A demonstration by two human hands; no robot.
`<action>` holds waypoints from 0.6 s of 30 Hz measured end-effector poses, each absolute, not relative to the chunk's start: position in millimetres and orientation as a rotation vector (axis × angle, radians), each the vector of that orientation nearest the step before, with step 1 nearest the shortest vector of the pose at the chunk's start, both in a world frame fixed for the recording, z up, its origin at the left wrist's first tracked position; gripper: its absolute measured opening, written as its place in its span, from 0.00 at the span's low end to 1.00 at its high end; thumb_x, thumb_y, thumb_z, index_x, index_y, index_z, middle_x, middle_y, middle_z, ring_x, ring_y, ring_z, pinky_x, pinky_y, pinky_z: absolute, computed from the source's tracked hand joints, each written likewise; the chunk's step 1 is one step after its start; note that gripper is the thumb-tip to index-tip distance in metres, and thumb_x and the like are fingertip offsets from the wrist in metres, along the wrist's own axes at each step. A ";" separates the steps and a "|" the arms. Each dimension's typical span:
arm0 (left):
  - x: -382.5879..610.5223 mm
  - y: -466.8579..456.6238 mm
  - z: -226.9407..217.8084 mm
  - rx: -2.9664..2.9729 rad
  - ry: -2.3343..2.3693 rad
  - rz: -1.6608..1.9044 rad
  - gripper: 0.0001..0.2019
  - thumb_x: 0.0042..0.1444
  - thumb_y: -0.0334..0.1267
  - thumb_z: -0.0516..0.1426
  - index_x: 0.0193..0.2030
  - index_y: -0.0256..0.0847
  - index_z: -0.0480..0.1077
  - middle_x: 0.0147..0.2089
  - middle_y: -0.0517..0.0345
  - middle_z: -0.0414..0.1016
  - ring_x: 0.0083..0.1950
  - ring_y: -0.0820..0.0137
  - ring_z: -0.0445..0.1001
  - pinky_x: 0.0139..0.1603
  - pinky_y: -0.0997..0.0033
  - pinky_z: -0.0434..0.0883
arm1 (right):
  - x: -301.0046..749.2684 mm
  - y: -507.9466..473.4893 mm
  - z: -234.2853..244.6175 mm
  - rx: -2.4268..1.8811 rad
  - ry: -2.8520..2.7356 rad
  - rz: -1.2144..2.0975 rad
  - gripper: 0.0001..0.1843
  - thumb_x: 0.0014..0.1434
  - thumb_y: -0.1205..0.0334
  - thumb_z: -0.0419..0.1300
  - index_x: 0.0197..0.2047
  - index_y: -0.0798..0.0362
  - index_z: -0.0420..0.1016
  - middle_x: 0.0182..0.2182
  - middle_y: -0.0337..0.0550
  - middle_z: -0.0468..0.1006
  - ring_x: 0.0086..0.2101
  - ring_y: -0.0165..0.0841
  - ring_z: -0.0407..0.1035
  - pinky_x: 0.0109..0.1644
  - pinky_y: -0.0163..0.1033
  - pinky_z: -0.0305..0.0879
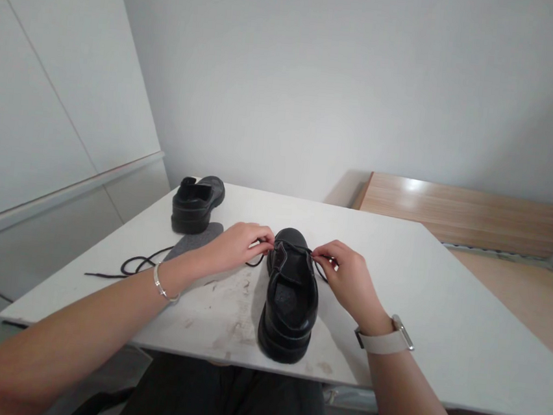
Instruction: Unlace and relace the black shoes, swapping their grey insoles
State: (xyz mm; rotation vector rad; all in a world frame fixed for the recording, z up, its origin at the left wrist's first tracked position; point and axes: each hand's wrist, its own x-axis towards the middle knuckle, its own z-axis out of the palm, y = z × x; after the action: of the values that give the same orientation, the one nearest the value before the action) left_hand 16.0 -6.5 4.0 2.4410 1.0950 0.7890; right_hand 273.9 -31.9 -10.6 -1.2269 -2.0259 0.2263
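A black shoe [291, 300] stands upright in front of me near the table's front edge, its toe pointing away and its heel toward me. A black shoelace [295, 245] crosses over its tongue. At the shoe's left side, my left hand [248, 244] pinches one part of the lace between thumb and fingers. On the opposite side, my right hand [339, 262] pinches the lace too, and a loop of it hangs below the fingers. Both hands are close to the shoe's upper.
The other black shoe [193, 206] stands at the table's far left. A grey insole [200, 239] and a loose black lace [141, 263] lie before it. Dirt smudges mark the white table [441, 328]. A wooden headboard [452, 208] is beyond, at right.
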 end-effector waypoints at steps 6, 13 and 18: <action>19.7 -10.3 -1.2 2.272 1.106 0.822 0.06 0.63 0.35 0.56 0.39 0.38 0.75 0.33 0.58 0.79 0.31 0.73 0.72 0.33 0.74 0.64 | 277.3 -33.5 -14.3 -1.179 -2.027 0.172 0.07 0.63 0.69 0.59 0.35 0.53 0.78 0.36 0.45 0.77 0.39 0.38 0.70 0.46 0.43 0.66; 21.2 -11.0 -5.5 2.255 1.130 0.853 0.06 0.63 0.35 0.57 0.39 0.38 0.75 0.33 0.57 0.79 0.32 0.72 0.73 0.33 0.74 0.65 | 273.0 -37.0 -10.4 -1.150 -2.095 -0.022 0.09 0.64 0.71 0.59 0.35 0.54 0.79 0.36 0.45 0.77 0.39 0.39 0.69 0.44 0.43 0.66; 22.6 -12.8 -5.9 2.356 1.199 0.871 0.05 0.63 0.33 0.58 0.39 0.37 0.75 0.34 0.56 0.78 0.33 0.71 0.73 0.34 0.73 0.65 | 269.2 -42.0 -10.1 -1.187 -2.077 0.017 0.10 0.65 0.71 0.57 0.37 0.54 0.80 0.36 0.44 0.77 0.36 0.35 0.72 0.41 0.40 0.67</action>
State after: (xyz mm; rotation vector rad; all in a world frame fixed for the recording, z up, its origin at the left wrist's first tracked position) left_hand 22.6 -12.8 -5.9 2.3562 1.1988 0.8714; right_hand 269.2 -42.0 -10.1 -1.1874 -2.0765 0.0172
